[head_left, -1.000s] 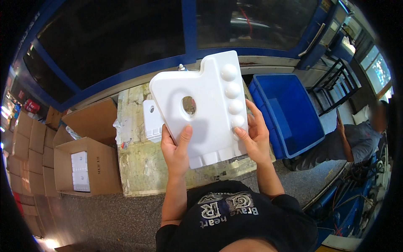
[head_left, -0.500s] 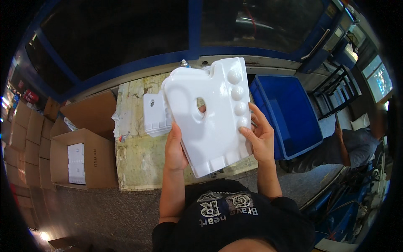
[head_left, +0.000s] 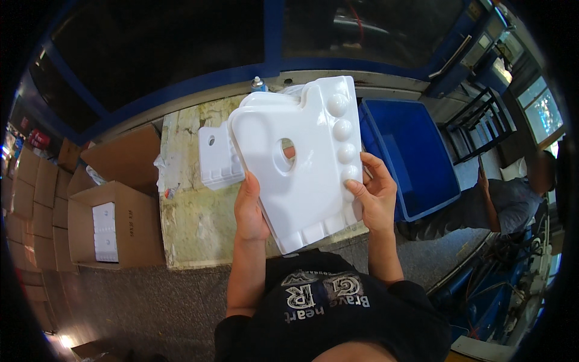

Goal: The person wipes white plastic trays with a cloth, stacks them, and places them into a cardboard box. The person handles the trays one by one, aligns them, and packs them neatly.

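Between my two hands is a white plastic paint palette (head_left: 301,193), held up above the table and tilted, its underside toward me. It has an oval thumb hole and a row of round bumps along its right edge. My left hand (head_left: 250,211) grips its lower left edge, the thumb in front. My right hand (head_left: 375,194) holds the right edge near the bumps, thumb pressed on the face. A fingertip shows through the hole. Other white palettes (head_left: 216,155) lie on the table behind, partly covered by the held one.
The worn yellowish table (head_left: 193,235) stands before me. At its left is an open cardboard box (head_left: 145,232) with white palettes inside; stacked cartons (head_left: 42,205) stand farther left. A blue bin (head_left: 422,163) is to the right, near a seated person (head_left: 512,199). A spray can (head_left: 258,84) stands at the back.
The palette stays in both hands and has turned very slightly. The surroundings have shifted a little to the left in the view.
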{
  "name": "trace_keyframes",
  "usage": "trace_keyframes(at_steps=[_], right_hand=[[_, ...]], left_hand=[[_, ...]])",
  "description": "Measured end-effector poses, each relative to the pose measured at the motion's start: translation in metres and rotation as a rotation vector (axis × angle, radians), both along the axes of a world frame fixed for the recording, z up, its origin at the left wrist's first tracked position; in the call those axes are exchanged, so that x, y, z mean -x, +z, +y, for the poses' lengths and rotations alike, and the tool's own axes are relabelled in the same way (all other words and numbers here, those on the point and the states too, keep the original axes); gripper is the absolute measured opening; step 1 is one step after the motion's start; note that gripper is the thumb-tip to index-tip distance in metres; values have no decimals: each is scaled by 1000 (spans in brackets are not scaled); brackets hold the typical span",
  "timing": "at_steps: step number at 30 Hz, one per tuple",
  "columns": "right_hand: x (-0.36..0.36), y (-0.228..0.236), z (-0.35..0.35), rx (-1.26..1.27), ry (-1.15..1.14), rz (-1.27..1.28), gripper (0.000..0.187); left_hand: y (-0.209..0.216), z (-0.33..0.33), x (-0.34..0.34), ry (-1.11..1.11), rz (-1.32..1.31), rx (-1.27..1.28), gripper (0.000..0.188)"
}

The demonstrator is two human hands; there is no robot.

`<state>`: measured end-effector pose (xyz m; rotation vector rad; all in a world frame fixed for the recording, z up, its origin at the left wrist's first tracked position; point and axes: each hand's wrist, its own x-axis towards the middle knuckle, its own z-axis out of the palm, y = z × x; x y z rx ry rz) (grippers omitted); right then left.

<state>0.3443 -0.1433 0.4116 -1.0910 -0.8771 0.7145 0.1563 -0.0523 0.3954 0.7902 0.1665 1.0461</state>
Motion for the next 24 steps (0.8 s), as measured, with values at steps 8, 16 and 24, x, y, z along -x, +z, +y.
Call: trace_keyframes(at_steps=[8, 16, 24], right_hand=[[-3, 6, -6, -41, -20, -55, 51], [-3, 7, -10, -65, -11, -47, 50], [-6, 3, -5, -63, -19, -73, 53]], left_hand=[[-11, 2, -3, -44, -119, -32, 62], [-17, -1, -2, -51, -139, -35, 63], [-12, -1, -6, -47, -137, -27, 62]])
